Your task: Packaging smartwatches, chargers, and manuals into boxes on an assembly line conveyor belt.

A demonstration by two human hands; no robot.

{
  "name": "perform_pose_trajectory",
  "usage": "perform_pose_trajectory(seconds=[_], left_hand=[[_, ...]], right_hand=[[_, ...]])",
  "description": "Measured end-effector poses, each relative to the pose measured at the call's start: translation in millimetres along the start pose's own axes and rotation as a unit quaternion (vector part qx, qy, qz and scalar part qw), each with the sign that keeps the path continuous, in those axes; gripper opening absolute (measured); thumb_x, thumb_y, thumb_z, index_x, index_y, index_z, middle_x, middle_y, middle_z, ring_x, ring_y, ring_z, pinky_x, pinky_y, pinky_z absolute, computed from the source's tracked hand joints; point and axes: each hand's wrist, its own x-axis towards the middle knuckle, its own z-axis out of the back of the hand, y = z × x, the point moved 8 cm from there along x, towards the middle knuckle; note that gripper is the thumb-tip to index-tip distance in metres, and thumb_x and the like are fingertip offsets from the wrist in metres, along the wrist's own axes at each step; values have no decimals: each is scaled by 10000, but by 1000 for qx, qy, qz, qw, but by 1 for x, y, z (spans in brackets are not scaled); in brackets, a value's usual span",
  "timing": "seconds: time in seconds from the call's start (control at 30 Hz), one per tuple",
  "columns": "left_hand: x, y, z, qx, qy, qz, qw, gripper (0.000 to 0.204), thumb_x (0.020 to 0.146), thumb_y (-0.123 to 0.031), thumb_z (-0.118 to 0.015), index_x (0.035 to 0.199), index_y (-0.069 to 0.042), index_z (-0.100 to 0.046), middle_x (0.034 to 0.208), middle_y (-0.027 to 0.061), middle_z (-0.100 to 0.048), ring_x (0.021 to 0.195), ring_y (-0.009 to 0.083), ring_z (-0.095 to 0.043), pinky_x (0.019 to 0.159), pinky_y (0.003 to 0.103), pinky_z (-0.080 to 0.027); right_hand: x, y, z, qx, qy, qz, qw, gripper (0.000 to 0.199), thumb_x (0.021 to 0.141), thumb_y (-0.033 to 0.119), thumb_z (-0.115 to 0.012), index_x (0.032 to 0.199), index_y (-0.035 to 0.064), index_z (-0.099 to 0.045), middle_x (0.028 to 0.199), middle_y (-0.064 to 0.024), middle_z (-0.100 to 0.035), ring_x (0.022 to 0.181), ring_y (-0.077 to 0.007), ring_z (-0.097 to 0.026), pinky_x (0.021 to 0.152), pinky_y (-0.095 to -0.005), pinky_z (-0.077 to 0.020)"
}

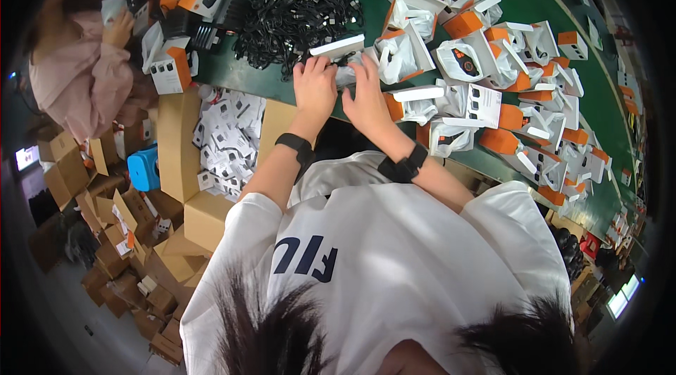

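At the near edge of the green table, both my hands are around a small white box (338,47) with its lid raised. My left hand (315,91) has its curled fingers against the box's left side. On the other side, my right hand (367,99) grips the box between thumb and fingers. A clear plastic bag (345,76) shows between the hands, with something dark at its top that I cannot make out. The box's lower part is hidden by my hands. Just beyond lies a heap of black cables (299,12).
Several opened white-and-orange boxes (465,61) with bagged devices crowd the table's right. A large carton (182,146) of small printed packets stands below left. A co-worker (84,72) in pink sits at the far left. Cartons (130,216) and a blue container (144,169) are on the floor.
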Motion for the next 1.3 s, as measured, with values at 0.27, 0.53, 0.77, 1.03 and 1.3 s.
perform_pose_trajectory(seconds=[0.27, 0.53, 0.77, 1.03, 1.3], left_hand=[[-8, 1, 7, -42, -21, -3, 999, 179, 713, -92, -581, 878, -92, -651, 961, 1, -567, 924, 195, -482, 830, 409, -321], [-2, -7, 2, 31, 78, -37, 996, 473, 715, -73, -568, 1180, -144, -518, 1043, 27, -527, 946, 225, -450, 846, 442, -309], [-8, -10, 2, 20, 90, -58, 994, 455, 731, -82, -550, 1183, -108, -506, 1054, 41, -524, 957, 237, -452, 880, 458, -288], [-34, 17, 30, -327, -114, 118, 931, 466, 753, -8, -566, 1197, 12, -429, 1140, 168, -482, 1110, 331, -409, 941, 418, -324], [-34, 22, 8, -160, -50, 83, 982, 298, 789, -91, -591, 1064, -7, -513, 1150, 132, -501, 1088, 312, -452, 902, 405, -361]], right_hand=[[0, 16, 30, -48, -97, -21, 994, 589, 681, 3, -549, 1210, -48, -294, 1286, -292, -258, 1176, -445, -291, 975, -468, -277], [-2, -4, 9, 5, -60, -70, 996, 485, 723, 28, -533, 1178, -53, -386, 1183, -241, -440, 1139, -373, -394, 958, -414, -331], [-4, 1, 10, -101, -18, 30, 994, 354, 746, 26, -518, 1097, -12, -496, 1171, -166, -492, 1122, -331, -431, 947, -405, -349], [4, 11, 9, -196, 15, 77, 977, 353, 723, 35, -539, 1074, 8, -514, 1096, -114, -512, 1048, -289, -459, 858, -379, -402], [0, -6, 10, -41, -16, 9, 999, 398, 773, 73, -553, 1148, -9, -445, 1139, -165, -479, 1098, -318, -420, 933, -408, -339]])
